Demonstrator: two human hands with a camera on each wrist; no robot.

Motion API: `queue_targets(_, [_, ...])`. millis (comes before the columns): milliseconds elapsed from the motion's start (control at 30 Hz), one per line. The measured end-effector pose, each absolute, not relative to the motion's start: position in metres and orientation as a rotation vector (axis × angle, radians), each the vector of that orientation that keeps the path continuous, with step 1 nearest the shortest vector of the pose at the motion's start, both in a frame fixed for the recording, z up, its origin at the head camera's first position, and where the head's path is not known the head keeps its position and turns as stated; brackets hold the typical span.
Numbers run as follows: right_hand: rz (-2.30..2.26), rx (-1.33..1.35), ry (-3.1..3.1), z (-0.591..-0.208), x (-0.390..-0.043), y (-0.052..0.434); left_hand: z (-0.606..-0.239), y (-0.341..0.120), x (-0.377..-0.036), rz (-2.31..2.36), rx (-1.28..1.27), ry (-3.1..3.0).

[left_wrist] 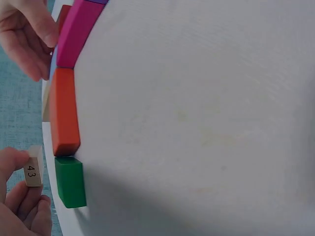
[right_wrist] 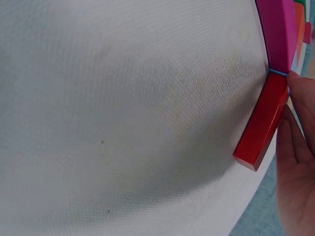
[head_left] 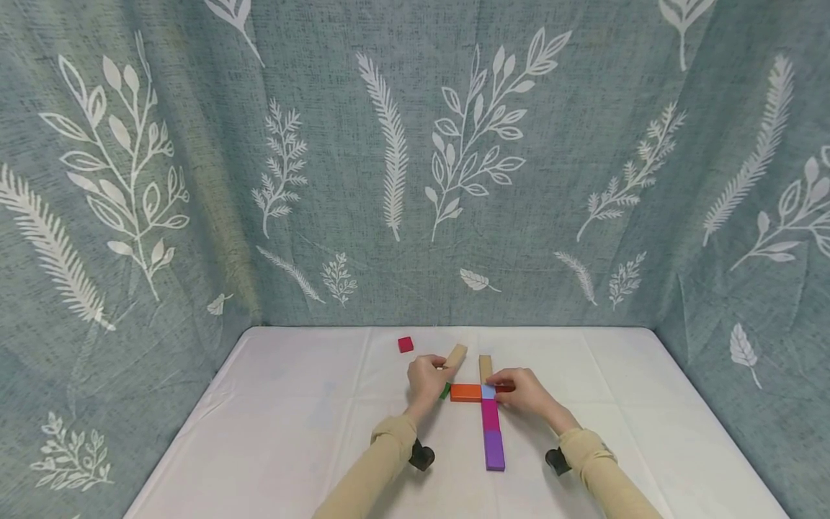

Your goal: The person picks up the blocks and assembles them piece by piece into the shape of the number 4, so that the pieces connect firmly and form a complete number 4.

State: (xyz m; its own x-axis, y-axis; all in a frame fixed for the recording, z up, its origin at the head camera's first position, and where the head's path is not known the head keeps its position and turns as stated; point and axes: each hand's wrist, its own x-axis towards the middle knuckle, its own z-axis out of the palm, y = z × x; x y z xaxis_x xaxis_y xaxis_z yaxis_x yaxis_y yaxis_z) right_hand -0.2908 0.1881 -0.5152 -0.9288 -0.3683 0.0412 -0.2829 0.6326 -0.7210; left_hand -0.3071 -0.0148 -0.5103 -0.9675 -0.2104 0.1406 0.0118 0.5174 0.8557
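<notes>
My left hand pinches a plain wooden block between thumb and fingers, raised at a slant. The number 43 shows on the end of this wooden block in the left wrist view. Below that hand lies a green block, end to end with an orange block. My right hand has its fingers extended, their tips at a light blue block and the adjoining end of a red block. From the blue block, a magenta block and a purple block run toward me.
A second plain wooden block lies beyond the blue one, making a cross-shaped layout. Farther back and left sits a small red cube. A white cloth covers the table, with a leaf-patterned teal curtain behind it.
</notes>
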Motion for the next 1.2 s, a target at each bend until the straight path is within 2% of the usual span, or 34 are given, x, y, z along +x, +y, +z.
queue_targets(1200, [-1.172, -0.587, 2.737, -0.513, -0.292, 0.189, -0.523, -0.012, -0.301, -1.346, 0.261, -2.577])
